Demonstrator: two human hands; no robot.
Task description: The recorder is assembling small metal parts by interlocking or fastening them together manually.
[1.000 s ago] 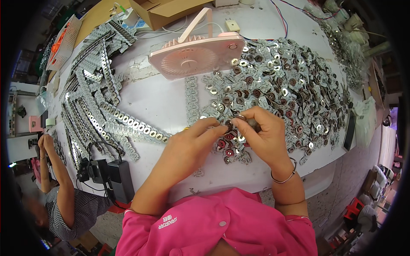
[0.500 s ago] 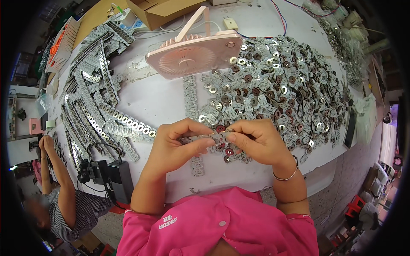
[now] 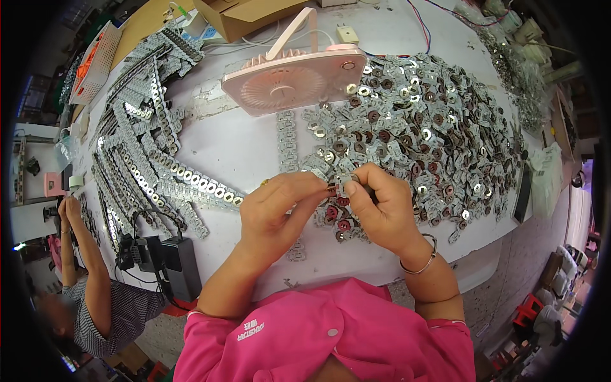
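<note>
Above the front of a heap of small grey metal pieces [image 3: 407, 127], my hands meet fingertip to fingertip. My right hand [image 3: 388, 207] is closed, pinching a small grey metal piece [image 3: 347, 180] between thumb and forefinger. Turned with its back up, my left hand [image 3: 277, 207] is closed too, its fingertips beside that piece. A thin coppery bit shows at those fingertips; whatever else the left fingers hold is hidden. A straight strip of linked grey pieces [image 3: 287, 143] lies on the table, passing beneath my left hand.
A pink fan [image 3: 286, 86] stands behind the strip. Piled linked strips [image 3: 143, 140] lie at the left, with a black power adapter [image 3: 180, 267] near the front edge. A phone-like dark slab [image 3: 523, 191] lies at the right. Another person's arm [image 3: 95, 261] is at far left.
My left hand has rolled over, its fingers now together and hiding the linked pieces seen in it before. My right fingers have curled more tightly around the small piece.
</note>
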